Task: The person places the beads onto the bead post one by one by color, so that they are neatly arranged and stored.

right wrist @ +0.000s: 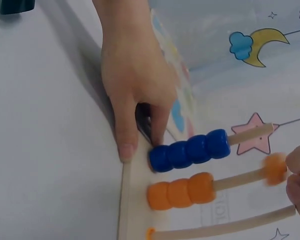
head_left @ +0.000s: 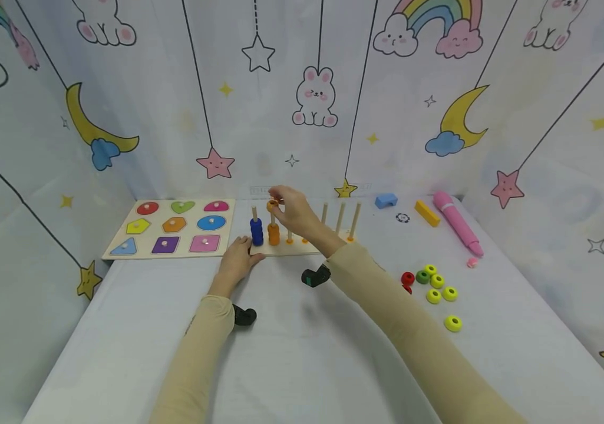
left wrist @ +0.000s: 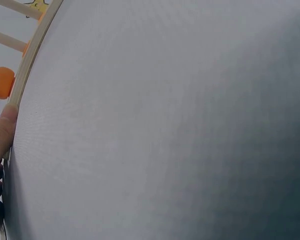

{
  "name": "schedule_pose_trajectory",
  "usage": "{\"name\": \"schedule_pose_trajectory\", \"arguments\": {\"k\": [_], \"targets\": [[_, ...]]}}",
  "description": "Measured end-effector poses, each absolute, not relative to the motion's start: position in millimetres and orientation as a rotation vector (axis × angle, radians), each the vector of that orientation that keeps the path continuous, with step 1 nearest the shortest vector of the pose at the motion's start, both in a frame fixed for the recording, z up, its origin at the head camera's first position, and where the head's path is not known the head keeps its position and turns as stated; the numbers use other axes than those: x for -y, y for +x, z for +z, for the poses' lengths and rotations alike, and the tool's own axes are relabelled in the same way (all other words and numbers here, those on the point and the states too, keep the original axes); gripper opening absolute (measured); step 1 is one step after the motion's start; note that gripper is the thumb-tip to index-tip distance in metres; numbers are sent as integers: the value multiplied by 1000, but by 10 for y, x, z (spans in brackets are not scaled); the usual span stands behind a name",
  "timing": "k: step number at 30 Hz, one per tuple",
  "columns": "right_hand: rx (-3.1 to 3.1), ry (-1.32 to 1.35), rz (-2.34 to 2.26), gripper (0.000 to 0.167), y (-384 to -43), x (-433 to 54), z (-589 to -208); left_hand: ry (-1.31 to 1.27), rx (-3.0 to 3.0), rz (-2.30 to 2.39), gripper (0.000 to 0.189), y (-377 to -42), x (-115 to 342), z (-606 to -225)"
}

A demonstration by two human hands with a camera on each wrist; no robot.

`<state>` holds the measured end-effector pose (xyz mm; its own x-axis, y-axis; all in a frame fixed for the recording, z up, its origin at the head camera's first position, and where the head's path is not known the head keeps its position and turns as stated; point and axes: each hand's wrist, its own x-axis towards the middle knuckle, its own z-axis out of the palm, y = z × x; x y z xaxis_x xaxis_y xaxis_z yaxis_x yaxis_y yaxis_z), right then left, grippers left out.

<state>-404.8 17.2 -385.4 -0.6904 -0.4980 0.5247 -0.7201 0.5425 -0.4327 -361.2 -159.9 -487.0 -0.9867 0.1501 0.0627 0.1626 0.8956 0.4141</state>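
A wooden peg board [head_left: 286, 249] stands with a row of upright pegs along its base. My left hand [head_left: 235, 262] grips the base's left end, its thumb [left wrist: 9, 116] against the front edge. Several blue beads [right wrist: 190, 150] fill most of the first peg. On the second peg sit three orange beads [right wrist: 180, 191]. With fingertips and thumb, my right hand [head_left: 295, 211] pinches another orange bead [right wrist: 275, 169] around the top of that same peg, apart from the stack below. The right forearm hides part of the middle pegs.
Left of the pegs lies a shape puzzle board [head_left: 159, 241]. To the right are loose yellow-green beads [head_left: 453, 323], a green bead [head_left: 422, 277] and red beads [head_left: 408, 278]. Farther back lie a blue block [head_left: 386, 201], a yellow block [head_left: 427, 213] and a pink pen-like toy [head_left: 458, 224].
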Motion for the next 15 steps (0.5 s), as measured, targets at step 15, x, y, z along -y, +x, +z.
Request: {"name": "schedule_pose_trajectory", "arguments": {"k": [15], "targets": [[2123,958,1185,24,-3814,-813,-4064,-257,3023,-680,72,-3645,1598,-4918]]}}
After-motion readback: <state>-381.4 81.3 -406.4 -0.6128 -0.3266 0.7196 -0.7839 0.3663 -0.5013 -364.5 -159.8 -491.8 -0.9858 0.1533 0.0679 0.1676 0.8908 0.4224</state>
